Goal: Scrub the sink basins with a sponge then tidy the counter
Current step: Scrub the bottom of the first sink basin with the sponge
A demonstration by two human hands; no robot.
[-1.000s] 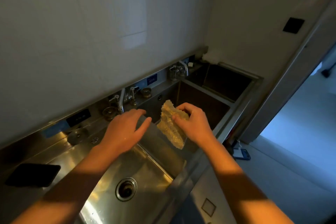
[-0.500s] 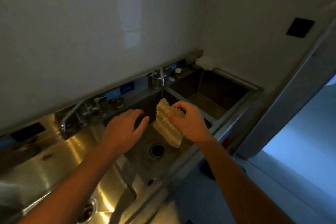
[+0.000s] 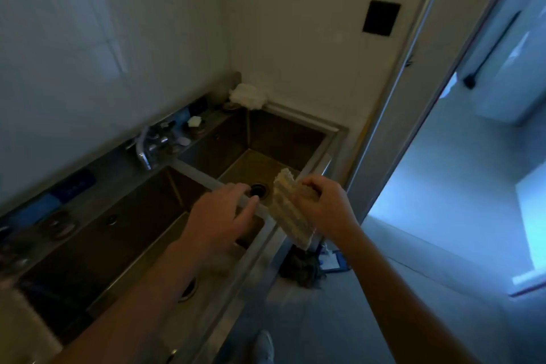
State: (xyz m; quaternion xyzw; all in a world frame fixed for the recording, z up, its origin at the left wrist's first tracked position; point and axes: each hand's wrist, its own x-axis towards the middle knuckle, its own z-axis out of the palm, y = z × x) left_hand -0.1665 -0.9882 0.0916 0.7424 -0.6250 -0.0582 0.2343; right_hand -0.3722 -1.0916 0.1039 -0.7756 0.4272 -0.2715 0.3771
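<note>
My right hand (image 3: 323, 207) grips a pale yellow ribbed sponge (image 3: 291, 213) and holds it in the air above the front rim between two steel sink basins. My left hand (image 3: 220, 216) hovers just left of the sponge with straight fingers, holding nothing. The far right basin (image 3: 283, 139) shows its round drain (image 3: 258, 189) just beyond my fingertips. The nearer basin (image 3: 124, 233) lies under my left forearm, and its drain is partly hidden by that arm.
A faucet (image 3: 144, 154) stands on the back ledge between the basins. A small pale block (image 3: 195, 121) and a white cloth (image 3: 248, 96) lie on the ledge near the corner. A dark bundle (image 3: 301, 267) sits on the floor beside the sink. An open doorway is to the right.
The view has swung to the right along the sink, bringing the far right basin under my hands. Both hands keep the same pose, with the sponge still in my right hand.
</note>
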